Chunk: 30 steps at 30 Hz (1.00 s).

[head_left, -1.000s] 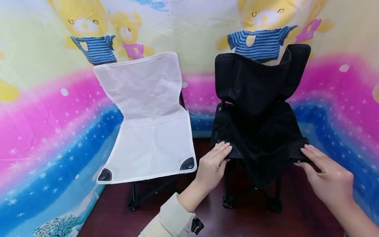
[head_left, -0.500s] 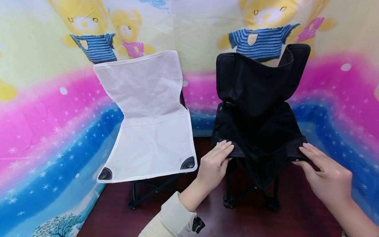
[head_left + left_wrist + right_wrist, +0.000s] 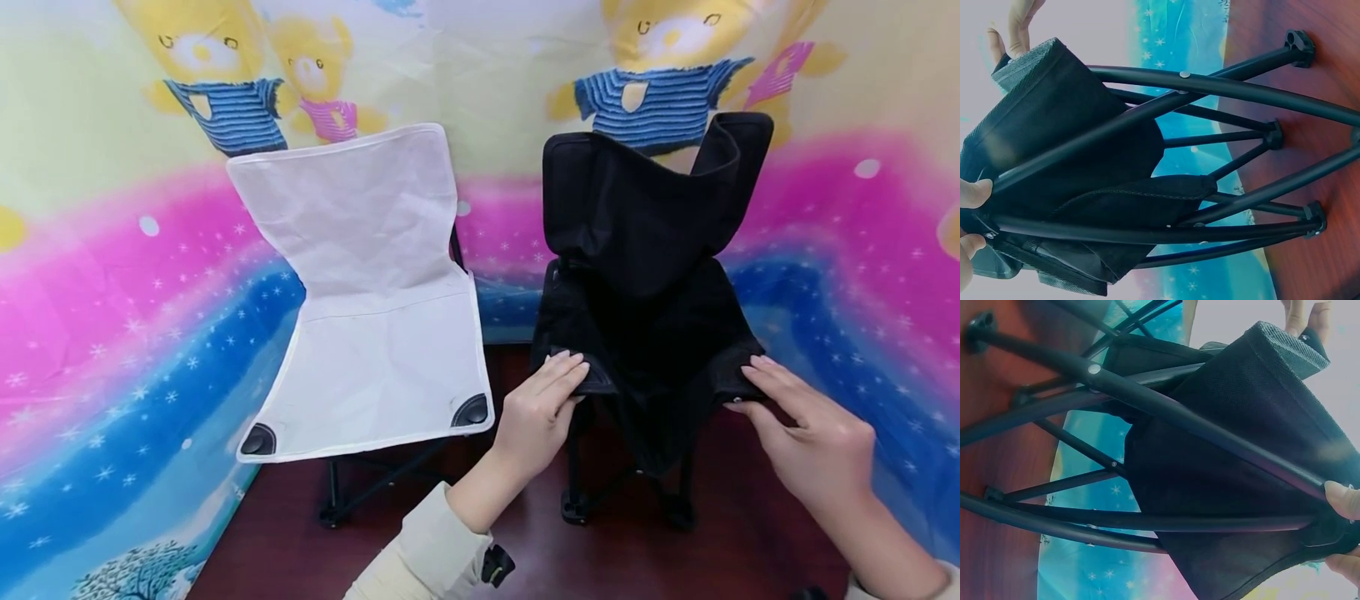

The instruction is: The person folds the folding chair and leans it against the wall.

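A black folding camp chair (image 3: 637,208) stands on the right in the head view, partly folded, its seat cloth (image 3: 656,417) sagging in a deep fold. My left hand (image 3: 536,412) grips the seat's front left corner, fingers on top and thumb beneath. At the front right corner, my right hand (image 3: 813,437) holds the cloth and frame end the same way. Both wrist views show the underside, where crossed black tubes (image 3: 1254,90) run down to plastic feet (image 3: 1300,49). Thumb and fingertips (image 3: 1342,499) pinch the corner in the right wrist view.
A white folding chair (image 3: 386,358) stands fully spread close on the left, with black corner patches. Behind both hangs a printed bear backdrop (image 3: 495,108), which also runs along the sides. The floor (image 3: 300,554) is dark reddish wood.
My right hand has moved slightly left with its corner, bringing the black chair's front corners a little closer together. The right front foot has shifted left too. Both hands keep their grip.
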{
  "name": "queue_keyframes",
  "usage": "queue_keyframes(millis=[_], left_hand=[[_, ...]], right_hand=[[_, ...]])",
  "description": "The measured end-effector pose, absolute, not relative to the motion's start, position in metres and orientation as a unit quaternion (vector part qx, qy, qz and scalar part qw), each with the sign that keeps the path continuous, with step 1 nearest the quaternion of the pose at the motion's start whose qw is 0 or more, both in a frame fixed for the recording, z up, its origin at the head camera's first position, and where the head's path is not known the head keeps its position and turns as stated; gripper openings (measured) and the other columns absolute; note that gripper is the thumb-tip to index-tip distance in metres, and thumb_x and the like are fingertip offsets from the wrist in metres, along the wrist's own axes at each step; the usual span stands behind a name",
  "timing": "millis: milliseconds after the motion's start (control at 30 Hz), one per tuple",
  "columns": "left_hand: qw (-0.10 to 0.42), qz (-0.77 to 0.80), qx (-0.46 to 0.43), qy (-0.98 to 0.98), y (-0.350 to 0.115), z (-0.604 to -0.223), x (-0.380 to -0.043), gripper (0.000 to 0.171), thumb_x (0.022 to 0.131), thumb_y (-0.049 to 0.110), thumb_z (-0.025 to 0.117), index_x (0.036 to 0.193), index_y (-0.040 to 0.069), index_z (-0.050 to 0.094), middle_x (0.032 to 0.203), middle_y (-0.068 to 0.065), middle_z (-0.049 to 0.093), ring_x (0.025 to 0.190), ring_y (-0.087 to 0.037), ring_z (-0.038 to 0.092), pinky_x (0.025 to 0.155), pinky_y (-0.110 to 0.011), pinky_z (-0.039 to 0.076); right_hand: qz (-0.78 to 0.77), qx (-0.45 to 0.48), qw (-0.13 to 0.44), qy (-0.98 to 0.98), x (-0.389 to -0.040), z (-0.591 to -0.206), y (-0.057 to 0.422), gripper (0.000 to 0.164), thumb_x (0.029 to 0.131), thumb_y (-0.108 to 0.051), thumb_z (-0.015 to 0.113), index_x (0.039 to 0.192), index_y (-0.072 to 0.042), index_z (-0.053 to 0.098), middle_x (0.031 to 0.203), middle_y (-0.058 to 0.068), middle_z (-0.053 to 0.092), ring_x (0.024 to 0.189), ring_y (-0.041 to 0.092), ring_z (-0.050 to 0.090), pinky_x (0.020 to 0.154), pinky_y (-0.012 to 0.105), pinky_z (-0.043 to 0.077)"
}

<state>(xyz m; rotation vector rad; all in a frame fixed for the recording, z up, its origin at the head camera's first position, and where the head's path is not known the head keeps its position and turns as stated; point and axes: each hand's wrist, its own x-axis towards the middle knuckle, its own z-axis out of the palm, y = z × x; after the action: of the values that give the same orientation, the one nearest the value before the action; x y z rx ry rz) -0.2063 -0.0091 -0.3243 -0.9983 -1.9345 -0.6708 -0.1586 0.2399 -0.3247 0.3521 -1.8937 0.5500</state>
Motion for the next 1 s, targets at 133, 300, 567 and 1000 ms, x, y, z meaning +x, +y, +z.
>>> queue_keyframes(millis=[133, 300, 567, 1000], left_hand=[[0.429, -0.264, -0.401, -0.765, -0.009, -0.325, -0.208, 0.028, 0.073, 0.003, 0.066, 0.101, 0.001, 0.064, 0.105, -0.009, 0.06, 0.104, -0.018, 0.052, 0.091, -0.024, 0.034], [0.441, -0.253, -0.404, -0.76, -0.008, -0.325, -0.209, 0.028, 0.073, 0.004, 0.066, 0.101, 0.001, 0.064, 0.104, -0.009, 0.06, 0.104, -0.017, 0.052, 0.091, -0.025, 0.036], [0.441, -0.251, -0.408, -0.759, -0.008, -0.324, -0.209, 0.027, 0.074, 0.006, 0.065, 0.101, 0.001, 0.064, 0.105, -0.008, 0.06, 0.105, -0.016, 0.051, 0.09, -0.024, 0.036], [0.448, -0.249, -0.412, -0.754, -0.006, -0.32, -0.208, 0.027, 0.075, 0.005, 0.065, 0.101, 0.001, 0.064, 0.104, -0.009, 0.061, 0.104, -0.016, 0.051, 0.091, -0.023, 0.035]], right_hand=[[0.233, 0.153, 0.546, -0.79, -0.16, -0.324, 0.239, 0.053, 0.08, -0.05, 0.05, 0.093, -0.001, 0.067, 0.097, 0.015, 0.061, 0.099, -0.014, 0.042, 0.033, 0.015, 0.017], [0.232, 0.16, 0.55, -0.786, -0.161, -0.323, 0.237, 0.053, 0.08, -0.049, 0.051, 0.092, 0.0, 0.067, 0.096, 0.015, 0.062, 0.099, -0.013, 0.043, 0.033, 0.015, 0.02], [0.236, 0.167, 0.559, -0.777, -0.163, -0.323, 0.233, 0.053, 0.079, -0.049, 0.052, 0.09, 0.0, 0.068, 0.094, 0.015, 0.062, 0.099, -0.01, 0.045, 0.035, 0.014, 0.024], [0.239, 0.175, 0.551, -0.78, -0.164, -0.32, 0.226, 0.052, 0.079, -0.049, 0.052, 0.092, -0.002, 0.068, 0.097, 0.013, 0.062, 0.101, -0.007, 0.046, 0.045, 0.005, 0.025]])
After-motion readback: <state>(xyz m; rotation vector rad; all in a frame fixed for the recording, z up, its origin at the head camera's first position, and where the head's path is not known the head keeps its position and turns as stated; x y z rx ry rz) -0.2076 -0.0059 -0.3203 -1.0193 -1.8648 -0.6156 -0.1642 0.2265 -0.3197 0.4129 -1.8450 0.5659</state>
